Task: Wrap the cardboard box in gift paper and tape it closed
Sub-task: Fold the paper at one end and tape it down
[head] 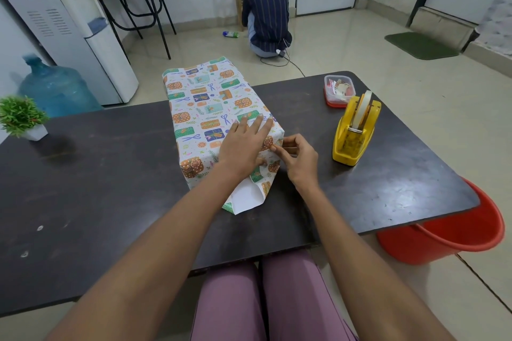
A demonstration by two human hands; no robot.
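Box: the paper-covered box (pixel 213 122) lay at the counter's (pixel 110 180) middle, running from 6 toward 12 o'clock.
Left hand (pixel 243 144): lay flat, fingers straight, pressing the paper on top.
Right hand (pixel 297 159): pinched the paper fold at the box's 3 o'clock corner.
Tape dispenser (pixel 354 130): stood at 3 o'clock, apart from the box.

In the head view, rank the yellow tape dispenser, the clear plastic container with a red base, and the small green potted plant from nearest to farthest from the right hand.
From the right hand:
1. Yellow tape dispenser, just to its right on the table.
2. Clear plastic container with a red base, beyond the dispenser, near the far edge.
3. Small green potted plant, at the far left edge.
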